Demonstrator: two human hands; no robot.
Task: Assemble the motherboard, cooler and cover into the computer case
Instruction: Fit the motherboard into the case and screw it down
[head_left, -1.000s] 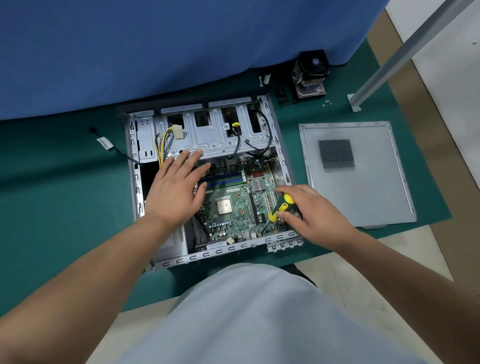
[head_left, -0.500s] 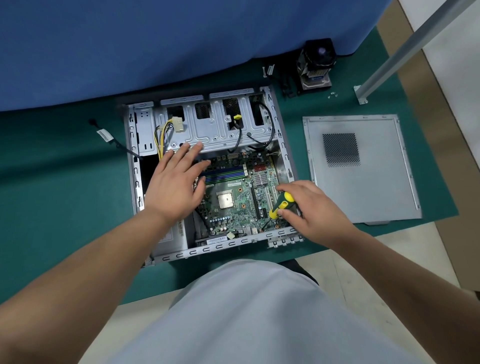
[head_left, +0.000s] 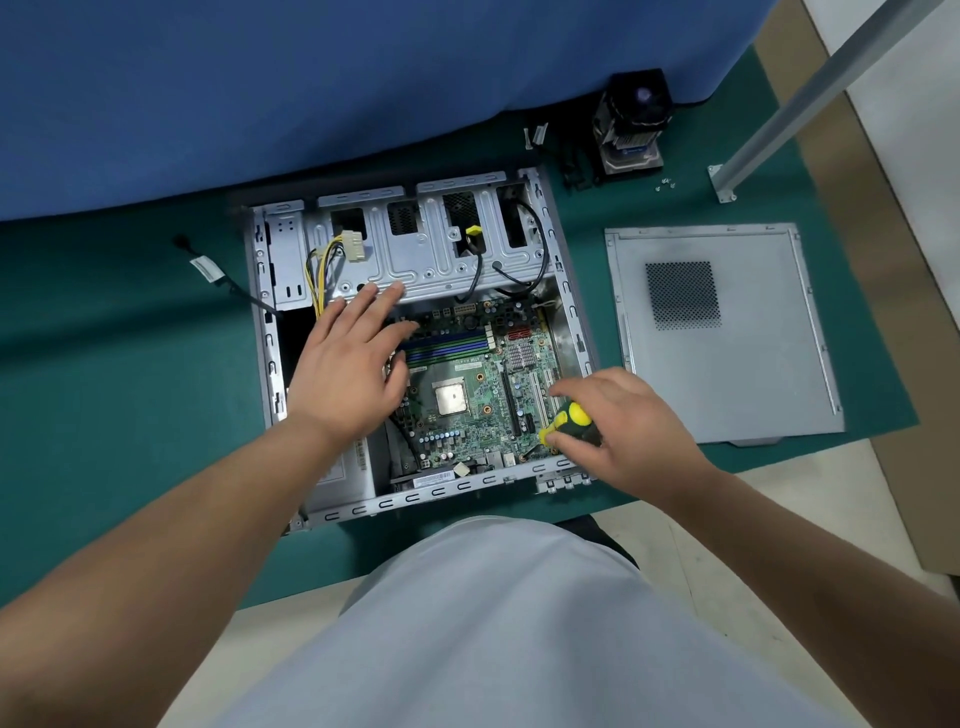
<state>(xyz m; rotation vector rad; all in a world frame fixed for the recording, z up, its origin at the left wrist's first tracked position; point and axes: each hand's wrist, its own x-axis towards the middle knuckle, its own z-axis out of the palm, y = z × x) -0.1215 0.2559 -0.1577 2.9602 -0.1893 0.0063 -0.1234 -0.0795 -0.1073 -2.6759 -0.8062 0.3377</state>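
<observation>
The open grey computer case (head_left: 266, 332) lies flat on the green mat, with the green motherboard (head_left: 467, 395) seated inside it. My left hand (head_left: 348, 364) rests flat with straight fingers over the board's left edge and the drive cage. My right hand (head_left: 618, 421) grips a yellow-and-black screwdriver (head_left: 569, 418), whose tip points down at the board's near right corner. The grey side cover (head_left: 727, 364) lies flat to the right of the case. The black cooler (head_left: 631, 124) stands at the back right by the blue cloth.
A few loose screws (head_left: 665, 184) lie near the cooler, and a small bracket (head_left: 536, 136) lies left of it. A metal post (head_left: 810, 93) slants across the right back corner. A loose black cable (head_left: 208, 267) trails left of the case. The mat's front edge runs just below the case.
The view has shifted slightly. My right hand with the screwdriver stays at the board's near right corner, and my left hand keeps resting on the board's left side.
</observation>
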